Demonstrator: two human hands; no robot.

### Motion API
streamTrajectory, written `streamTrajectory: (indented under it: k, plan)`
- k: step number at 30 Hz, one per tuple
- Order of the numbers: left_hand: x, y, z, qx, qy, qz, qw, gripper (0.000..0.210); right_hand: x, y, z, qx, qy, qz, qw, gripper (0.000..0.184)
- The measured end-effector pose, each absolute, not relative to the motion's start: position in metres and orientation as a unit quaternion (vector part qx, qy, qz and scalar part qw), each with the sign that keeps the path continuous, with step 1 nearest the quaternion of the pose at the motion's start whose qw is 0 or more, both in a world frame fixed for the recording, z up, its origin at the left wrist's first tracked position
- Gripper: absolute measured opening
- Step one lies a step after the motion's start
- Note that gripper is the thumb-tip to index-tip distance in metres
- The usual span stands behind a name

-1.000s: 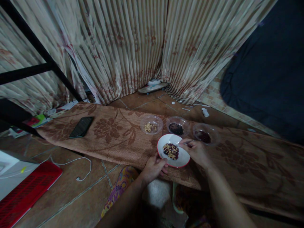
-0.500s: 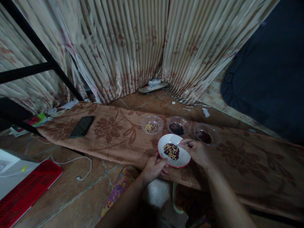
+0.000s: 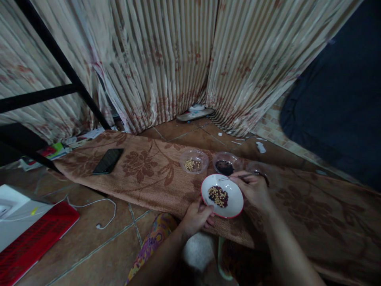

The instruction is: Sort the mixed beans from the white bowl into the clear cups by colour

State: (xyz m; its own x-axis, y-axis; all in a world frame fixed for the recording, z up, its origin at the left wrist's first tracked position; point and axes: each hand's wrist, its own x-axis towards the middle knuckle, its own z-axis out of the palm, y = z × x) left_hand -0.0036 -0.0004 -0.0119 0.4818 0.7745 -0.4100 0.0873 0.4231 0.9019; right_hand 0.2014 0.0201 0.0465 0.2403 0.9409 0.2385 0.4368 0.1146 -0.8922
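Note:
My left hand (image 3: 199, 216) grips the near left rim of a white bowl (image 3: 235, 194) with a red edge, thumb on top. Mixed beans (image 3: 218, 196), yellowish and dark, lie in the bowl. Between the fingers of my right hand (image 3: 251, 188) is a pair of metal tweezers (image 3: 224, 178), its tips over the bowl's far side. I cannot make out anything between the tips. Behind the bowl stand a clear plastic bowl of yellow beans (image 3: 192, 164), another with black beans (image 3: 224, 167), and a third clear bowl (image 3: 257, 165), partly hidden by my right hand.
A brown flowered cloth (image 3: 149, 186) covers the long narrow table. On its left part lies a dark phone (image 3: 107, 161). A white cable (image 3: 98, 200) and a red crate (image 3: 38, 234) are on the tiled floor. Striped curtains (image 3: 166, 59) hang behind, with a skateboard (image 3: 195, 114) below.
The tweezers have swung to a flatter angle, their tips now nearer the bowl's far rim. My left hand keeps its hold on the bowl. The whole view has shifted slightly.

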Motion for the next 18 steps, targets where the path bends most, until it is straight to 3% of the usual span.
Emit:
streamTrajectory:
  k: [5,9,18]
  plan:
    - [-0.004,0.000,-0.015,0.482,0.433,0.249,0.720,0.049,0.171,0.070,0.064,-0.576,-0.573,0.212,0.543,0.027]
    - [-0.003,0.000,-0.019,0.479,0.430,0.254,0.722,0.051,0.151,0.090,0.069,-0.565,-0.592,0.214,0.533,0.027]
    - [-0.002,0.000,-0.021,0.476,0.444,0.250,0.717,0.040,0.189,0.013,0.049,-0.641,-0.537,0.203,0.509,0.027]
